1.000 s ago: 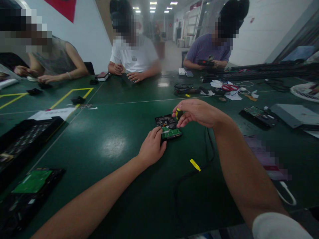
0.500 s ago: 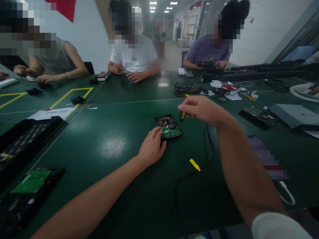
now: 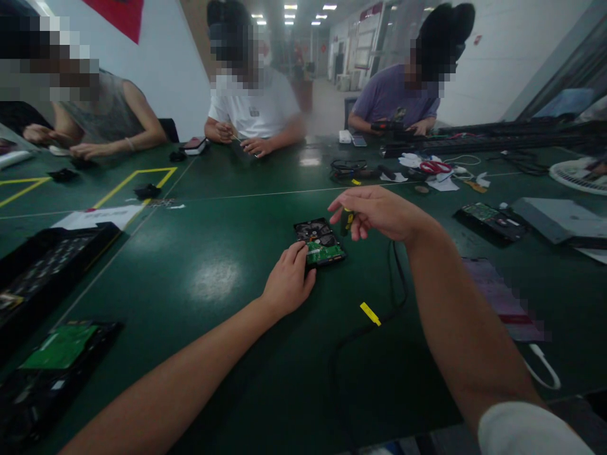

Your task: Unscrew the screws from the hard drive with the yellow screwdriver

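A hard drive (image 3: 327, 251) lies on the green table with its green circuit board facing up. My left hand (image 3: 290, 278) grips its near left edge, fingers over the board and thumb at the near side. Just right of the drive and above the table, my right hand (image 3: 374, 212) holds a black-and-yellow screwdriver (image 3: 347, 221) by its handle. The index finger is stretched over the handle's top, and the other fingers curl beside it. I cannot make out the screwdriver's tip.
A black cable with a yellow tag (image 3: 370, 313) runs near my right forearm. Other drives (image 3: 493, 221) lie right and near left, beside a black tray (image 3: 52, 268). A phone-like slab (image 3: 502, 297) is at right. Red scissors (image 3: 436, 167) and scraps lie farther back. Three people sit opposite.
My right hand's fingers have shifted on the screwdriver, the index finger now reaching over its top and more of the handle showing. My left hand and the hard drive stay put.
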The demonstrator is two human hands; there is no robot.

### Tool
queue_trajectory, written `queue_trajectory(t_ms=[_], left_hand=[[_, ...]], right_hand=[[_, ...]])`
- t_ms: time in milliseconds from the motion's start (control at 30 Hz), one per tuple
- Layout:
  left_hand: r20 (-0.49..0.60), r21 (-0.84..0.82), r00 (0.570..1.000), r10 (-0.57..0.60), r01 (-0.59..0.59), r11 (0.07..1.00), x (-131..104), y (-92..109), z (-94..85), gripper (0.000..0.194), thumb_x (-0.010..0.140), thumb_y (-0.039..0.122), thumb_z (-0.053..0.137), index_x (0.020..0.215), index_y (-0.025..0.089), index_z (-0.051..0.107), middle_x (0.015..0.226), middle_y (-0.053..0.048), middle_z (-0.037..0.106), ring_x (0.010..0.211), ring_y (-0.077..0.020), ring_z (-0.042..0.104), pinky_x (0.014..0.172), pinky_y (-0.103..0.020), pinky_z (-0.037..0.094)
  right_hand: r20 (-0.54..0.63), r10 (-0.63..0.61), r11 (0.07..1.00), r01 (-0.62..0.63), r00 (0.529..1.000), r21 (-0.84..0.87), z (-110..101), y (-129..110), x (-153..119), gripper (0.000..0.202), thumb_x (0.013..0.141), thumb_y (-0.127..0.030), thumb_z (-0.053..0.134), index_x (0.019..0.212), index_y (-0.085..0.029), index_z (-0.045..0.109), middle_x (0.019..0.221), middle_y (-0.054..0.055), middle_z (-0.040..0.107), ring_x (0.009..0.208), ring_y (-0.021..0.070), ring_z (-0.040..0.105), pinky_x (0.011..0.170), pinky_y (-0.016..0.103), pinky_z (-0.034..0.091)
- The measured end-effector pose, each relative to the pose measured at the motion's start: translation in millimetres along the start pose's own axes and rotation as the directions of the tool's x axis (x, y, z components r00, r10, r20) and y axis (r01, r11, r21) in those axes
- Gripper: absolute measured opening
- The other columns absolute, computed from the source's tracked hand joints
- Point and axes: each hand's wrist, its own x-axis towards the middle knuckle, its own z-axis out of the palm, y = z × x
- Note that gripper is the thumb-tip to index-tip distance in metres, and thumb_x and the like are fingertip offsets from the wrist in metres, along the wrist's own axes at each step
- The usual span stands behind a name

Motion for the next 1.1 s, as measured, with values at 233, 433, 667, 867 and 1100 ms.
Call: queue_trajectory(t_ms=[233, 433, 667, 867, 1100], left_hand=[[-0.003, -0.003, 1.000, -0.001, 0.001, 1.000, 0.2, 0.2, 0.1, 0.052, 0.102, 0.032, 0.053, 0.148, 0.010, 0.044, 0.151, -0.022, 0.048, 0.142, -0.0356, 0.050, 0.120, -0.054, 0.046], [0.003, 0.008, 1.000, 0.007, -0.007, 1.000, 0.4, -0.6, 0.3, 0.053, 0.102, 0.033, 0.052, 0.149, 0.010, 0.043, 0.152, -0.022, 0.048, 0.141, -0.0360, 0.050, 0.119, -0.055, 0.047], [0.004, 0.004, 1.000, 0.009, -0.009, 1.000, 0.1, -0.8, -0.2, 0.052, 0.102, 0.033, 0.053, 0.148, 0.009, 0.044, 0.152, -0.022, 0.048, 0.140, -0.0358, 0.050, 0.120, -0.054, 0.047], [-0.006, -0.002, 1.000, 0.014, -0.014, 1.000, 0.4, -0.9, 0.4, 0.052, 0.101, 0.032, 0.053, 0.147, 0.010, 0.044, 0.151, -0.021, 0.049, 0.140, -0.0360, 0.050, 0.120, -0.055, 0.047], [-0.009, -0.002, 1.000, 0.015, -0.015, 1.000, 0.3, -1.0, 0.5, 0.051, 0.101, 0.031, 0.054, 0.147, 0.011, 0.045, 0.150, -0.021, 0.050, 0.140, -0.0357, 0.050, 0.120, -0.055, 0.047]], right_hand=[[0.077, -0.008, 0.975, -0.010, 0.997, 0.221, -4.0, 5.3, 1.1, 0.018, 0.106, -0.030, 0.061, 0.100, -0.016, 0.070, 0.098, 0.009, 0.075, 0.065, 0.0136, 0.073, 0.058, 0.023, 0.062], [-0.097, 0.017, 0.998, -0.011, 0.995, 0.056, -1.3, 5.6, 2.5, 0.023, 0.102, -0.037, 0.070, 0.090, -0.018, 0.065, 0.077, 0.003, 0.071, 0.058, 0.0135, 0.069, 0.051, 0.022, 0.056], [-0.232, -0.128, 0.947, 0.049, 0.964, -0.317, -4.2, 4.3, 4.2, 0.021, 0.105, -0.032, 0.062, 0.092, -0.019, 0.072, 0.070, 0.000, 0.068, 0.053, 0.0109, 0.061, 0.045, 0.021, 0.043], [-0.213, -0.078, 0.945, 0.004, 0.974, -0.326, -3.6, 1.6, 1.8, 0.029, 0.099, -0.031, 0.068, 0.073, -0.019, 0.067, 0.061, 0.001, 0.067, 0.053, 0.0129, 0.063, 0.049, 0.022, 0.048], [-0.136, 0.033, 0.996, -0.044, 0.990, -0.080, 2.5, 2.0, 3.0, 0.021, 0.101, -0.025, 0.061, 0.082, -0.018, 0.066, 0.075, 0.005, 0.076, 0.044, 0.0108, 0.061, 0.036, 0.020, 0.042]])
